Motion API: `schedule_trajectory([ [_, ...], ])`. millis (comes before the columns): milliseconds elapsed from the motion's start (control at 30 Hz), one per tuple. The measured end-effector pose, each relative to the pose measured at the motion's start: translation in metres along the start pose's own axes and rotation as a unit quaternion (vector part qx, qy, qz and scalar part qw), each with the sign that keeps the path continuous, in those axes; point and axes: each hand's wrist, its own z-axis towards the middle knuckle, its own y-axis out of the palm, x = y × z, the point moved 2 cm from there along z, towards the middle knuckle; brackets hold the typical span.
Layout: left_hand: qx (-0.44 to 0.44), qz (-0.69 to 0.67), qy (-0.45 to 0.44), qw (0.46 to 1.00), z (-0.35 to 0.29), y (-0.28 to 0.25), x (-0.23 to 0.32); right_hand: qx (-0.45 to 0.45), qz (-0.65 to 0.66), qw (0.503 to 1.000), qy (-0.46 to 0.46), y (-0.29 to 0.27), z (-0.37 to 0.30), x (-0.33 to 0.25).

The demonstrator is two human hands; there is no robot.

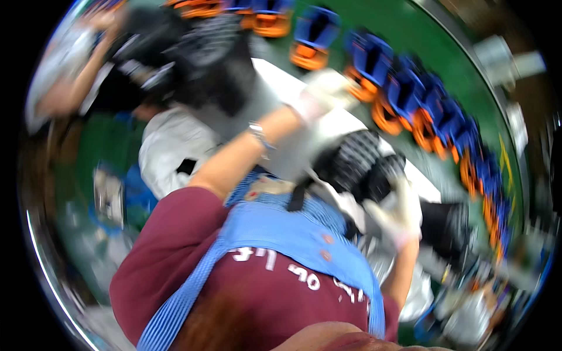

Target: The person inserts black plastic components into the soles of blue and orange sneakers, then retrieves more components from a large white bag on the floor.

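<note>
Gloved hands at a grey surface point(287, 149), seen from above under motion blur. Counted: 2 white-gloved hands of the wearer; 1 black patterned bundle point(351, 161), in which separate pieces cannot be told apart; 1 row of blue-and-orange pieces point(316, 35), at least 8 distinct, the rest overlapping too closely to count. The bundle lies on the surface just in front of the apron point(281, 225), toward the right hand point(401, 210). That hand's grip is open, thumb apart from fingers, beside the bundle; contact is unclear. The left hand point(328, 93) reaches beyond the far edge, its fingertips near 1 piece of the row; its grip is too blurred to tell whether it is open or closed.

Around: 1 black heap point(213, 64) stands at the left end of the surface, limiting room on that side; 1 white bag point(175, 146) lies near the left elbow; 1 black container point(448, 225) stands to the right of the right hand. At upper left appears 1 co-worker's arm point(93, 73), apart from the wearer's hands.

Edges: a white strip point(281, 82) borders the far side. Bare grey extends between heap and bundle, beneath the left forearm; beyond the row, a green area point(404, 29) lies open.
</note>
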Motion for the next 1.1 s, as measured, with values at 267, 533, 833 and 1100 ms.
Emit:
schedule_trajectory([
  [267, -0.162, -0.098, -0.135, 0.973, -0.008, 0.017, 0.043, -0.118, 0.263, 0.930, 0.229, -0.018, -0.012, 0.055],
  [533, -0.120, -0.192, -0.147, 0.963, 0.001, -0.003, 0.037, -0.018, 0.106, 0.987, 0.123, -0.051, 0.022, -0.030],
  [833, -0.248, -0.751, -0.310, 0.528, 0.005, -0.038, 0.076, -0.018, 0.148, 0.981, -0.127, -0.032, 0.071, -0.088],
  [1100, -0.101, -0.694, -0.277, 0.657, 0.011, -0.031, 0.051, -0.003, 0.252, 0.968, -0.014, -0.012, 0.083, -0.070],
])
